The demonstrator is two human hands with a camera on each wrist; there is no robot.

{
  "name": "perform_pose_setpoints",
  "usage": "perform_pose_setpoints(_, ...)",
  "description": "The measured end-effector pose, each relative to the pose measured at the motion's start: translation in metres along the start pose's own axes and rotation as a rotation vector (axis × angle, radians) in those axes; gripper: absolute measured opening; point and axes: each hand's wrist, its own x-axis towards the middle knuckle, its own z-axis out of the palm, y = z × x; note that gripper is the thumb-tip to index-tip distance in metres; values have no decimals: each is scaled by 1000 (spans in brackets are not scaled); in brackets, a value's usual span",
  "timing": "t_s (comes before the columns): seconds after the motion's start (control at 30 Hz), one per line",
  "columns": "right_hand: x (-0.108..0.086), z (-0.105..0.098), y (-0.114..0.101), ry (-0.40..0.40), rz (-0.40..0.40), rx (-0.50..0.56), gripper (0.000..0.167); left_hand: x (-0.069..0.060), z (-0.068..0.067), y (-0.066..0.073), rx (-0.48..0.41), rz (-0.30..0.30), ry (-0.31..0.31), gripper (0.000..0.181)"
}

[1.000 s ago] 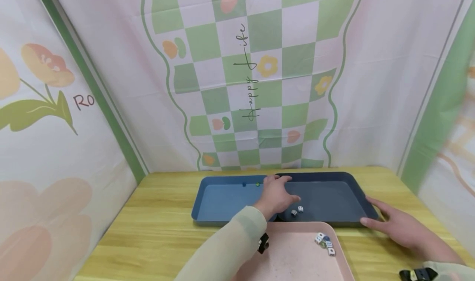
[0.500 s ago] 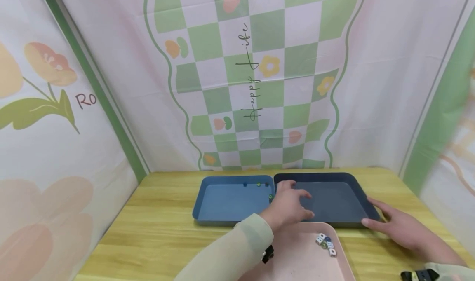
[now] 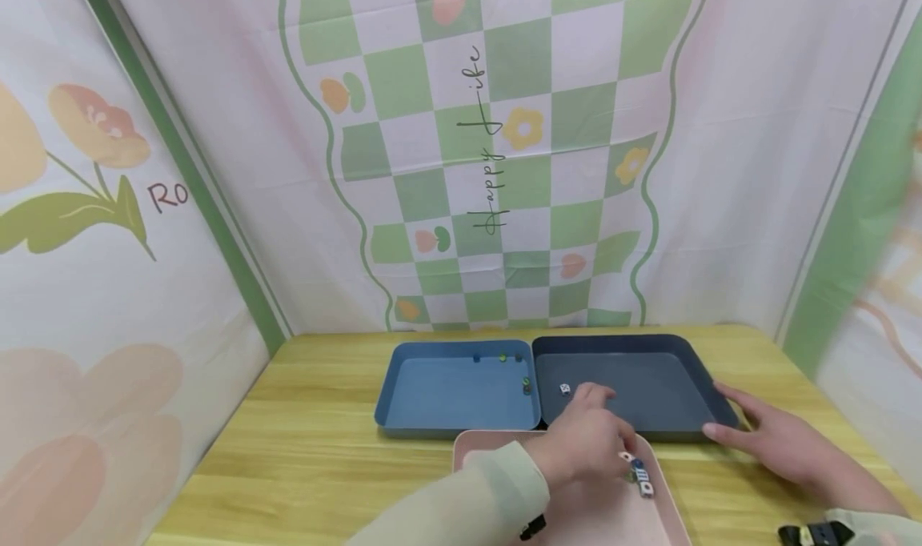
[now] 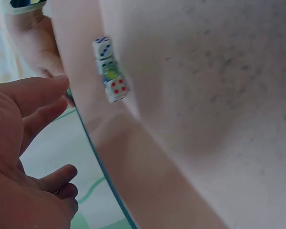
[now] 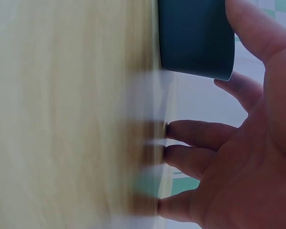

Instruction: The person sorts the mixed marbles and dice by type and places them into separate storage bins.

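My left hand (image 3: 587, 434) hovers over the far right of the pink tray (image 3: 605, 522). Its fingers are loosely spread, apart from a small cluster there. Two white dice (image 3: 645, 489) show in the head view beside a blue marble (image 3: 637, 463); others may be covered. The left wrist view has white dice (image 4: 117, 89) with red or blue pips and a yellow-green marble (image 4: 111, 72). My right hand (image 3: 781, 442) touches the dark tray (image 3: 648, 386) at its front right corner, thumb and index finger straddling it. The remaining fingers (image 5: 195, 133) stretch down to the table.
Left of the dark tray stands a blue tray (image 3: 446, 390), holding several small marbles (image 3: 503, 358) along its back and right side. One white die (image 3: 565, 389) shows in the dark tray; my left hand covers part of it. A patterned curtain (image 3: 504, 154) hangs behind the wooden table (image 3: 302, 418).
My left hand has moved from the boundary between the blue and dark trays, rightward and nearer, to the pink tray's dice. Marbles in the blue tray came into view. The right hand stays put.
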Motion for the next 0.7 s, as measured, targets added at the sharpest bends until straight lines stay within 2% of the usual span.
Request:
perform_pose_setpoints(0.07,0,0,0,2,-1,-8,92,1,4,0,20,14,-19,14)
perform_pose_setpoints(0.33,0,-1,-1,-3,7,-1,93,2,16,-2,-33,-5,-97,15)
perform_pose_setpoints(0.53,-1,-1,-2,1,4,7,93,2,22,-5,-3,58,-89,14)
perform_pose_setpoints(0.7,-1,0,-2,7,-6,10,92,3,24,-6,21,86,-92,13)
